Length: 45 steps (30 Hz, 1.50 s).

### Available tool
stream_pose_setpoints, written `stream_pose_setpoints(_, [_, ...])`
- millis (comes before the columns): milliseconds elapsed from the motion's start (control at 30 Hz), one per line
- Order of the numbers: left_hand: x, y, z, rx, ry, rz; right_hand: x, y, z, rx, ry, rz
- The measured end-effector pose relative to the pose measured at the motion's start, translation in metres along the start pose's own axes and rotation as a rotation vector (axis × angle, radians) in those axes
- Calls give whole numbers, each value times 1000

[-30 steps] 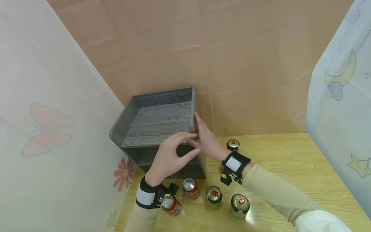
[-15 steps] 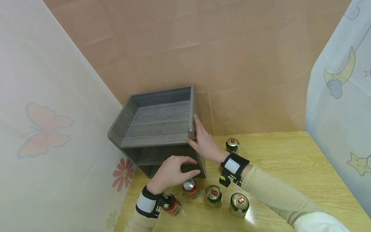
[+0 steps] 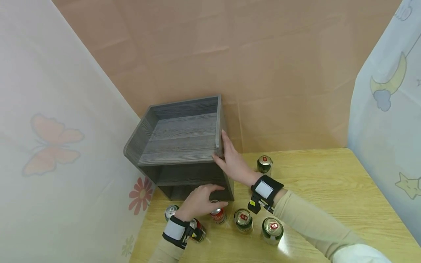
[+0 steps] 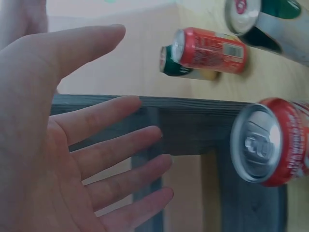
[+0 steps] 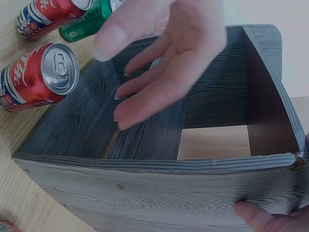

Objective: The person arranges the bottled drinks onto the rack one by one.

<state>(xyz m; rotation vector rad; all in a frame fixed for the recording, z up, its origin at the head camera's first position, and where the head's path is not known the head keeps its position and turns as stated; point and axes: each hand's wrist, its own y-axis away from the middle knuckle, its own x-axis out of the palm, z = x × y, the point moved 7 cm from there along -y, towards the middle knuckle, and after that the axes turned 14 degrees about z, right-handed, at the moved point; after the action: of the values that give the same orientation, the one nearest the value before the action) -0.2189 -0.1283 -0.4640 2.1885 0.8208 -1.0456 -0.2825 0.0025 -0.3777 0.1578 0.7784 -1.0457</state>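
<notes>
A grey wood-grain shelf unit [image 3: 184, 128] stands at the table's back left. My right hand [image 3: 236, 165] holds its right front corner, fingers along the outer side panel and thumb on the front edge. Below the shelf's front opening, my left hand [image 3: 201, 201] hovers with fingers spread and thumb apart, holding nothing. Just under its thumb stands a red soda can [image 3: 218, 216] with a silver lid, partly hidden by the hand. In the left wrist view that palm faces the shelf, and the red can's lid [image 4: 258, 142] lies apart from the fingertips.
Another red can [image 3: 198, 232] stands partly behind the left wrist, with a silver-lidded can [image 3: 171, 212] beside it. Green cans with gold lids stand front middle [image 3: 243, 221], front right [image 3: 272, 232] and behind the right wrist [image 3: 264, 164]. A printed curtain [image 3: 82, 164] borders the left.
My left hand has come down from the shelf's front edge to the red can. My right thumb has settled on the shelf's corner. The cans stand where they were.
</notes>
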Motion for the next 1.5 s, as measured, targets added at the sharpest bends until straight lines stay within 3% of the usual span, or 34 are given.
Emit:
stream_pose_setpoints(733, [43,-6,37,-49,38,51,4,1,-2,7,-29,-9])
stream_pose_setpoints(1067, [68,-9,54,-158,42,84,3,1,-3,-4,-31,-20])
stream_pose_setpoints(1300, [78,-15,58,-184,90,67,4,2,-3,-2,-31,-50])
stream_pose_setpoints(1500, [87,-16,65,-249,108,26,6,5,-6,20,-85,-33])
